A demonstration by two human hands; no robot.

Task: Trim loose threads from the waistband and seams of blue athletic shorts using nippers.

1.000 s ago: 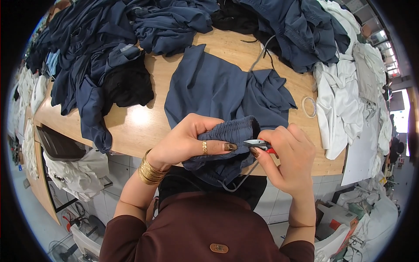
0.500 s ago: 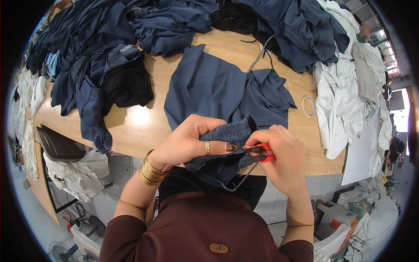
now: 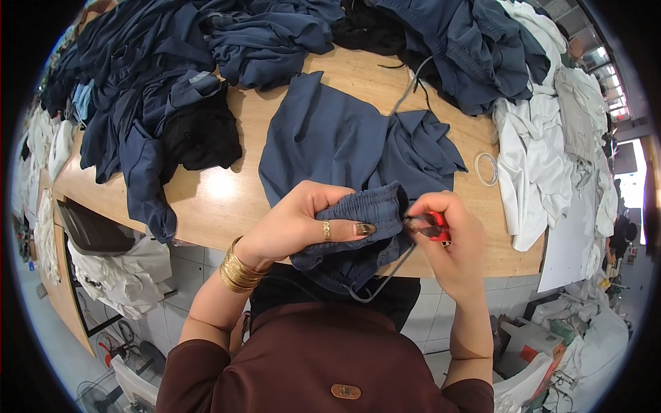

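From the head camera, gripping a navy garment (image 3: 372,212) by its gathered band with the left hand (image 3: 296,224): pinched between a flat thumb on top and fingers curled behind, partly hidden by the cloth. Held in front of the body at the near edge of a wooden surface (image 3: 244,206), with the open end of the band facing right. Wearing a gold ring (image 3: 327,230) on the left thumb and a stack of gold bangles (image 3: 237,268) at the wrist.

Clasping red-handled snips (image 3: 435,227) in the right hand (image 3: 461,241), fingers curled round, with the fingertips close together just beside the band's opening; too blurred to tell whether pinching anything else there. Hanging below the band, a loop of grey cord (image 3: 363,300).

Beyond the hands, spread on the surface, navy cloth (image 3: 330,144); impossible to tell whether joined to the held garment. Farther left, heaped navy garments (image 3: 158,48), with a black cloth (image 3: 203,138) against them. At upper right, another navy pile (image 3: 475,55), with a grey drawstring (image 3: 414,79) trailing toward the spread cloth. Toward the right end, a roll of tape (image 3: 478,165) near draped white fabric (image 3: 527,165).
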